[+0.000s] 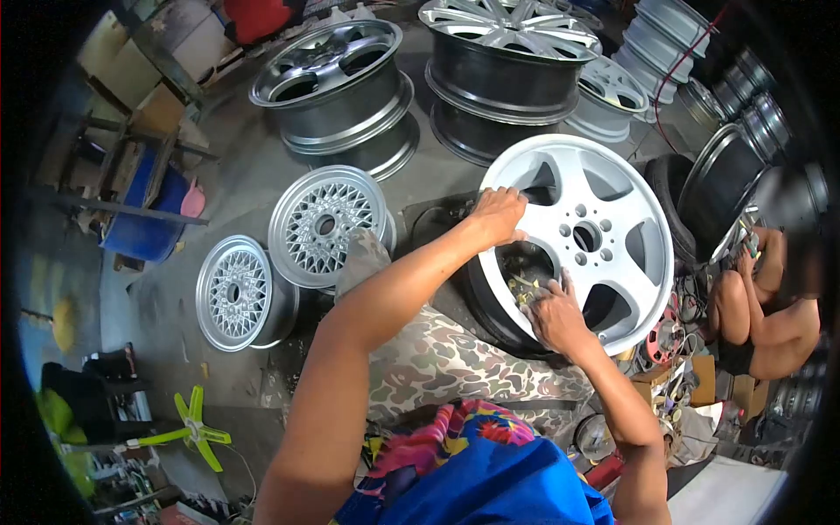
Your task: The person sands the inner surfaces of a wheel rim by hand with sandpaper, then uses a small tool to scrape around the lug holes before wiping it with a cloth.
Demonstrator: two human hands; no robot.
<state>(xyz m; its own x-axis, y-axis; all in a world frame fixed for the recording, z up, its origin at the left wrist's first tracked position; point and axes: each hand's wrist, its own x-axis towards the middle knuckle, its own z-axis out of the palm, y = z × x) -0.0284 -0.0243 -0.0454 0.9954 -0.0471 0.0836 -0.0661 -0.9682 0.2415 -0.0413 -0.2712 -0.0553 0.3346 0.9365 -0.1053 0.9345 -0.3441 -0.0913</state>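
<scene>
A white-coated alloy wheel [626,214] with broad spokes leans tilted in front of my knees, over a dark round piece beneath it. My left hand [499,216] is closed round the upper left part of its rim, fingers curled over the edge at an opening. Lower down, my right hand [560,319] presses on the lower left spoke with bent fingers. Whatever may be under those fingertips is hidden. Bolt holes ring the open hub bore in the middle of the wheel.
Two mesh-spoke wheels [328,226] stand to the left. Stacked wheels [337,66] and a taller stack [512,74] rise ahead. A bare-armed person [774,328] crouches at right near a tyre [669,197]. A green fan [197,430] and a blue container [144,210] are at left.
</scene>
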